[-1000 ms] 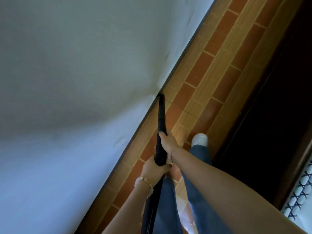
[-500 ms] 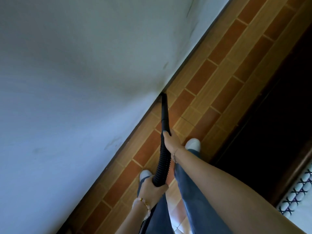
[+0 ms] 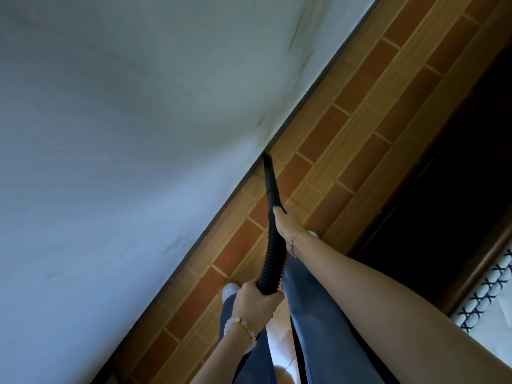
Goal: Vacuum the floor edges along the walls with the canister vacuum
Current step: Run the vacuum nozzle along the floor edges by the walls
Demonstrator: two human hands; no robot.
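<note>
Pale wall meets brick-patterned floor; nozzle there.

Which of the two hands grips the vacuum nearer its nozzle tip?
The right hand, at the base of the rigid nozzle; the left hand grips the ribbed hose farther back.

Blue jeans cover both legs. A white left shoe shows under one cuff, and a white right shoe sits further ahead, mostly hidden. A bead bracelet of pale stones and gold pieces circles the left wrist, and a thin chain bracelet hangs on the right one. Off to the right there's a dark opening, too shadowy to see into, edged by a brown wooden frame. Beyond the frame, in the bottom corner, lies a white patterned surface with dark blue crosses; cloth or tile, I can't tell.
</note>
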